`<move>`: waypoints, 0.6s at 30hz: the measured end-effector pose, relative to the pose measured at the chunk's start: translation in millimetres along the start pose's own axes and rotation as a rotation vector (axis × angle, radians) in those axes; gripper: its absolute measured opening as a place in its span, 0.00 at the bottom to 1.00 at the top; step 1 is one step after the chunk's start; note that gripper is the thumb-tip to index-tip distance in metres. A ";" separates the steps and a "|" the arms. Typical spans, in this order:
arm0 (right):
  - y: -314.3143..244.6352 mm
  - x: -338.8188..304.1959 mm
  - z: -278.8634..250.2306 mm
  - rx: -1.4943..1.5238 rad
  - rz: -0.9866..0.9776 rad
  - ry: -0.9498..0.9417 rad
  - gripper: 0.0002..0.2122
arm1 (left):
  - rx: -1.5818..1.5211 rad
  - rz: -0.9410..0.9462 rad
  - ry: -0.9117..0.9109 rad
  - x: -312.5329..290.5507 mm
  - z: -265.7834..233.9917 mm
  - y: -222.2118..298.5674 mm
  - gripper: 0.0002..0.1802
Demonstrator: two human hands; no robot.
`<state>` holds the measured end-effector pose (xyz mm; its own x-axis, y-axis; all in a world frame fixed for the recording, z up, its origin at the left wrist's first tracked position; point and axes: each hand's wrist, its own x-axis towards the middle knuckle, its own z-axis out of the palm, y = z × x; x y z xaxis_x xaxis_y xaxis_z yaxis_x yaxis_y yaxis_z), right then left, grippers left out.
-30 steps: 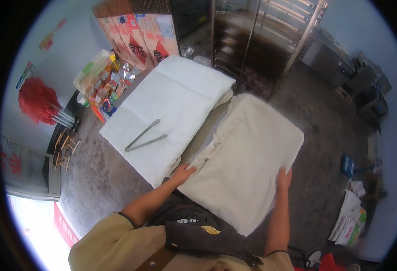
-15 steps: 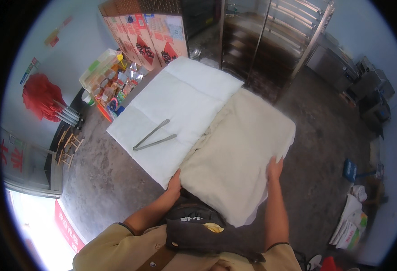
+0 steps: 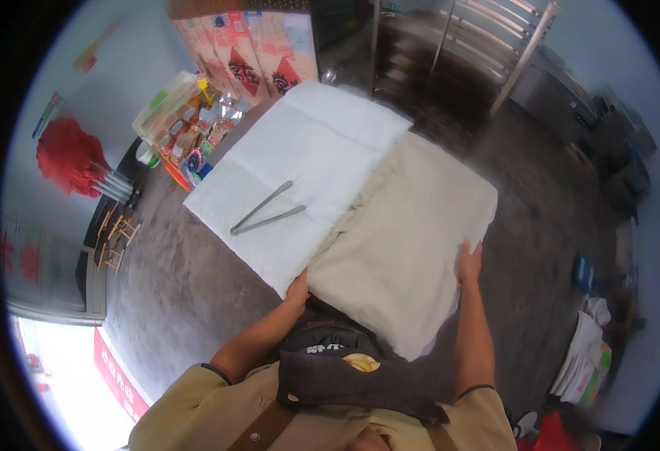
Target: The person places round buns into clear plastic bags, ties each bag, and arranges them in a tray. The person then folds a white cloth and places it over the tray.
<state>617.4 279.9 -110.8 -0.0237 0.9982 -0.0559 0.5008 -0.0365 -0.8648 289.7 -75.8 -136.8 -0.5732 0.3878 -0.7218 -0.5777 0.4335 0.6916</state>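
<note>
A thick white cloth (image 3: 322, 128) and a beige cloth (image 3: 412, 225) lie side by side over a raised flat surface, with a wrinkled seam between them. Metal tongs (image 3: 270, 219) rest spread on the white cloth. My left hand (image 3: 297, 290) grips the near edge where white and beige meet; its fingertips are partly hidden. On the right, my right hand (image 3: 469, 263) holds the side edge of the beige cloth, thumb on top and other fingers hidden underneath. What the cloths cover cannot be seen.
Beyond the surface stand printed cartons (image 3: 258, 56) and a metal tray rack (image 3: 525, 56). A bin of packaged goods (image 3: 187, 139) sits at the far left, near folded red fabric on poles (image 3: 74, 154) and a small wooden stool (image 3: 119, 240). White sacks (image 3: 581, 361) lie at the right.
The cloths, tongs and both hands appear slightly higher and farther right in the picture, as does much of the room. Both hands keep their hold on the cloth edges.
</note>
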 end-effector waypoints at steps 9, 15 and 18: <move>5.8 -142.5 -26.8 -0.163 0.059 0.186 0.36 | -0.031 0.133 0.065 21.0 2.1 -24.0 0.44; 28.1 -256.6 -4.9 -0.052 0.225 0.048 0.30 | -0.152 0.044 -0.003 7.1 7.5 -12.4 0.40; 28.8 -259.6 -1.0 0.073 0.195 0.036 0.28 | -0.134 -0.006 -0.038 -15.1 9.9 6.6 0.42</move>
<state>638.9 19.8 -120.7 0.0993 0.9728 -0.2091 0.4291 -0.2314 -0.8731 300.3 -70.8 -121.5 -0.5487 0.4173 -0.7244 -0.6548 0.3241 0.6828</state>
